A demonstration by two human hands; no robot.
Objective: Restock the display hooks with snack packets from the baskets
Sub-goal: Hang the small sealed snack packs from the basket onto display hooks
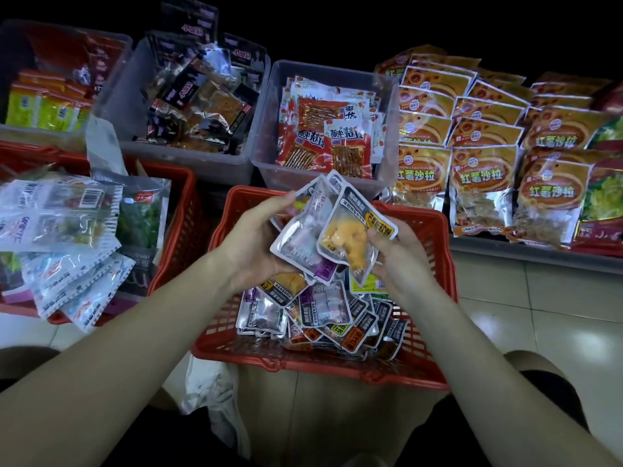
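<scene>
Both hands are over the middle red basket point(435, 237) here. The left hand point(256, 241) is wrapped round a bunch of small snack packets point(300, 237) — thumb across the front near the top, the other fingers curled behind, so the bunch sits fanned out in the palm. The right hand point(401, 261) is pinching the yellow-filled packet point(347, 234) at the front of that fan, thumb pressed on its right edge by the black-and-yellow label, fingers tucked underneath. They're glossy see-through pouches with silvery sealed borders and clipped corners; one shows a lumpy yellow chunk, the one beside it something pale with a purple label. Straight below, the basket — plastic lattice walls — holds a heap of loose packets point(323, 318) of the same kind, with yellow, purple and orange labels. To the left a second red basket point(178, 224) is stuffed with bigger clear bags point(67, 217) with zigzag-cut edges. Behind are three translucent grey tubs: the right tub point(266, 156) has red-and-white packs point(330, 139), the middle tub point(188, 160) has dark crinkly packs point(202, 96), the far-left tub point(33, 134) has yellow-green packs point(43, 109). On the right, shiny orange bags point(482, 183) lie in overlapping rows on a grey shelf point(526, 254)
</scene>
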